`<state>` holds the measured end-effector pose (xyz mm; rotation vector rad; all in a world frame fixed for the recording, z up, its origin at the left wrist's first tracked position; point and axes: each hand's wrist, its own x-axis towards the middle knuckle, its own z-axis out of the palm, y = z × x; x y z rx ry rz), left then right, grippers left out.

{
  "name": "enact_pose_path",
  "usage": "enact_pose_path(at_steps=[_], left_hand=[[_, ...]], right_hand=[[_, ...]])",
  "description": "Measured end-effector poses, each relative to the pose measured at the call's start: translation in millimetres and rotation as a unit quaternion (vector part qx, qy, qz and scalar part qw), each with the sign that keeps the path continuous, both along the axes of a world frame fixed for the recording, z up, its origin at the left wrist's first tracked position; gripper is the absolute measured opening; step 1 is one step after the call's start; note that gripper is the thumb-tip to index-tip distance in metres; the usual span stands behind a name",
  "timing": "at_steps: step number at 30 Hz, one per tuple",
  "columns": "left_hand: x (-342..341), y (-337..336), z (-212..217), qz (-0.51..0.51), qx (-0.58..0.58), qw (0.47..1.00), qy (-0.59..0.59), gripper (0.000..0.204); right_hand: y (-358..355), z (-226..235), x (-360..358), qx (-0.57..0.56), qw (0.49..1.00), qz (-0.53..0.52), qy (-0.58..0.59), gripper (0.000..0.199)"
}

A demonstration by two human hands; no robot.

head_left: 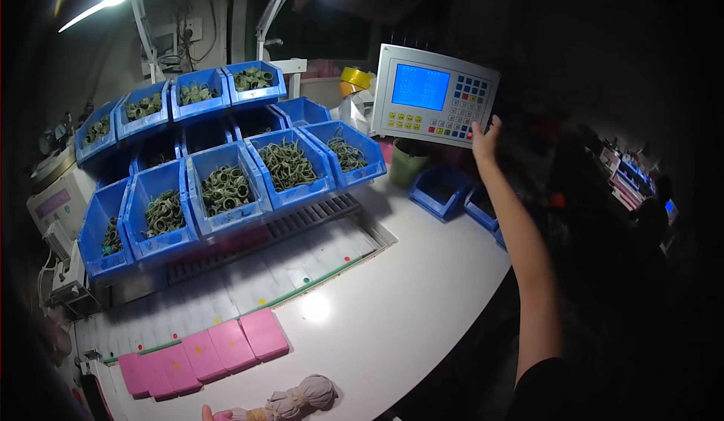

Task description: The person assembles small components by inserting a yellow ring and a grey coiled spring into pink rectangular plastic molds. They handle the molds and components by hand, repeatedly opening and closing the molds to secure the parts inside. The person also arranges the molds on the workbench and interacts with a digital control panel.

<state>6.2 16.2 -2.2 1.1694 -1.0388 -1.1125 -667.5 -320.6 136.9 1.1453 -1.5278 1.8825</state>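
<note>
My right hand (485, 138) reaches up to a grey control panel (385, 89) with a lit blue screen. Its fingers are apart, with one fingertip at the lower right keys beside a small red light; it holds nothing. Near the lower edge lies a grey cloth bundle (320, 392), gathered and bound with beige bands. At that bundle's left end, fingertips of my left hand (208, 413) just enter the picture. The rest of that hand is out of frame, so its grip is hidden.
Stacked blue bins (226, 221) hold green-grey loops. Pink pads (230, 345) lie in a row on the white table (377, 330). More blue bins (437, 195) and a green pot (407, 166) stand below the panel. Lamps (102, 8) shine overhead.
</note>
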Motion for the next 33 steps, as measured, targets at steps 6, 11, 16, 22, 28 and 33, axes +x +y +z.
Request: enact_pose_path(at_steps=[6,11,16,22,28,33], left_hand=[[11,5,1,0.062,-0.055,0.996,-0.035,0.074],[29,23,-7,0.06,0.072,0.995,-0.041,0.073],[7,9,10,0.09,-0.01,0.992,-0.083,0.074],[19,23,7,0.108,0.032,0.991,-0.076,0.087],[12,-4,19,-0.016,-0.061,0.996,-0.061,0.083],[5,-10,9,-0.025,-0.064,0.995,-0.074,0.077]], right_hand=[[21,31,24,0.173,0.956,0.149,-0.183,0.086],[18,33,38,0.101,0.946,0.165,-0.261,0.073],[13,17,60,0.006,0.99,0.048,-0.135,0.063],[176,-91,396,0.355,0.75,0.528,0.182,0.063],[233,-116,447,0.333,0.646,0.473,0.498,0.047],[224,-102,419,0.389,0.686,0.413,0.455,0.048]])
